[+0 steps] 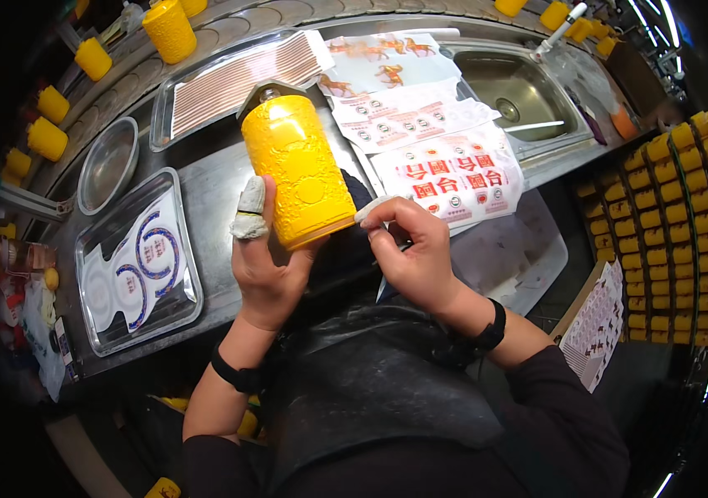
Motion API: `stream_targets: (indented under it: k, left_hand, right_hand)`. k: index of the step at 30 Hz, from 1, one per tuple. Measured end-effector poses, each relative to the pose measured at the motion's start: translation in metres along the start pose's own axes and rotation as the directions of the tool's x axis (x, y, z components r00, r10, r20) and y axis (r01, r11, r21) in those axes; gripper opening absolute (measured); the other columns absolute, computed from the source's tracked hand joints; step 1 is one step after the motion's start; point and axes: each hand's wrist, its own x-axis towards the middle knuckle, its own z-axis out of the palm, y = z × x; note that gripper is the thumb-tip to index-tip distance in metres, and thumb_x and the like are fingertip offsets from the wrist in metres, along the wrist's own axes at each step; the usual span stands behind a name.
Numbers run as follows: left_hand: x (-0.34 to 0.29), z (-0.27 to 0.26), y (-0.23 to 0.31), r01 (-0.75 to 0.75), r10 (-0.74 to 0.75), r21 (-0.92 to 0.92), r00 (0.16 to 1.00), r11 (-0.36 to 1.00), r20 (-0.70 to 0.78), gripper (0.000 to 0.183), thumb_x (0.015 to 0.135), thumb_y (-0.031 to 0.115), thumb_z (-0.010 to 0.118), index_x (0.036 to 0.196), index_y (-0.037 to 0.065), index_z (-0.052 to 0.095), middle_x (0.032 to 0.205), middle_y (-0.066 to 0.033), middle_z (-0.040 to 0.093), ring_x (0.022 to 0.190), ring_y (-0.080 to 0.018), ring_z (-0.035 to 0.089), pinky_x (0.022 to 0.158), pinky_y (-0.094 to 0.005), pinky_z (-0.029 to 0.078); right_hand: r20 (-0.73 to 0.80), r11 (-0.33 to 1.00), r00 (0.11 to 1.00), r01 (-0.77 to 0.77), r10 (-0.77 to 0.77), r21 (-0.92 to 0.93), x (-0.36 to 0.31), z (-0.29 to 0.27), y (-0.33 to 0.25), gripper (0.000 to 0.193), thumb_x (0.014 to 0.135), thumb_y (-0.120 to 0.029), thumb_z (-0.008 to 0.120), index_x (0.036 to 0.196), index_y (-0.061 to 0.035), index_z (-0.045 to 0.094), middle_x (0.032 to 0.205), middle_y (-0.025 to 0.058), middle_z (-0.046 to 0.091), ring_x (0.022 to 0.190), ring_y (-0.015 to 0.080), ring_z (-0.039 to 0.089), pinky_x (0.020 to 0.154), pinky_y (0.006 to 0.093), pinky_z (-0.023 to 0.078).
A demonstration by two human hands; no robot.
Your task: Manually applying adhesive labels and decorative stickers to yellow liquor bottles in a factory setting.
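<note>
1. The left hand [269, 278] is grasping a yellow embossed bottle [297, 170] low down, apparently supporting its weight; the bottle is tilting above the surface [214, 187], base near, neck far.
2. The right hand [414, 249] is bending its fingers in a pinch just beside the base; I cannot tell whether it is holding anything.
3. Printed sheets [453, 176] are lying far to the right, and a tray [190, 241] of curved cutouts [157, 259] is resting left, probably for easy reach.
</note>
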Motion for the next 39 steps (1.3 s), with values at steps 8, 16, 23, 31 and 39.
stream_targets:
  k: [8, 16, 23, 31, 39]
  left_hand:
    - [-0.002, 0.007, 0.005, -0.007, 0.007, -0.003, 0.999, 1.000, -0.047, 0.076, 0.072, 0.015, 0.084, 0.135, -0.006, 0.047, 0.129, -0.0210, 0.057, 0.115, -0.0360, 0.058, 0.097, -0.0381, 0.046]
    - [0.001, 0.001, 0.003, 0.003, -0.003, -0.039, 1.000, 0.999, -0.018, 0.074, 0.075, 0.016, 0.083, 0.136, -0.005, 0.047, 0.134, -0.0198, 0.055, 0.122, -0.0335, 0.054, 0.102, -0.0372, 0.042]
    - [-0.001, 0.000, 0.000, 0.047, -0.046, -0.050, 0.999, 0.998, 0.013, 0.074, 0.076, 0.017, 0.082, 0.138, -0.003, 0.047, 0.138, -0.0187, 0.053, 0.128, -0.0315, 0.050, 0.107, -0.0365, 0.038]
    - [0.000, -0.002, 0.003, 0.088, -0.085, -0.061, 0.995, 0.994, 0.048, 0.077, 0.075, 0.014, 0.082, 0.140, -0.002, 0.044, 0.141, -0.0173, 0.050, 0.131, -0.0295, 0.047, 0.108, -0.0358, 0.037]
    - [0.000, 0.001, 0.002, 0.091, -0.085, -0.104, 0.995, 0.990, 0.056, 0.075, 0.078, 0.015, 0.081, 0.140, -0.003, 0.044, 0.141, -0.0167, 0.049, 0.133, -0.0278, 0.045, 0.110, -0.0359, 0.034]
  right_hand:
    - [-0.113, 0.954, 0.981, -0.183, 0.160, -0.237, 0.016, -0.071, 0.022, 0.012, 0.081, -0.005, 0.063, 0.092, -0.0037, 0.069, 0.081, 0.0063, 0.067, 0.059, 0.0091, 0.052, 0.055, 0.0245, 0.042]
    - [-0.283, 0.624, 0.943, -0.329, 0.176, -0.709, 0.063, -0.187, 0.115, 0.025, 0.078, -0.025, 0.068, 0.091, -0.0027, 0.069, 0.085, 0.0176, 0.066, 0.085, 0.0339, 0.065, 0.077, 0.0411, 0.051]
    - [-0.352, 0.278, 0.870, -0.453, 0.344, -0.847, 0.082, -0.183, 0.122, 0.076, 0.067, -0.052, 0.077, 0.115, 0.0045, 0.058, 0.106, 0.0277, 0.064, 0.100, 0.0367, 0.063, 0.085, 0.0419, 0.050]
    - [-0.268, 0.436, 0.830, -0.499, 0.489, -0.749, 0.078, -0.228, 0.152, 0.070, 0.064, -0.046, 0.079, 0.107, 0.0056, 0.060, 0.095, 0.0252, 0.067, 0.091, 0.0339, 0.066, 0.082, 0.0379, 0.051]
    - [-0.159, 0.650, 0.747, -0.646, 0.645, -0.399, 0.082, -0.240, 0.164, 0.046, 0.062, -0.030, 0.084, 0.088, -0.0007, 0.060, 0.076, 0.0090, 0.064, 0.064, 0.0149, 0.057, 0.060, 0.0282, 0.046]
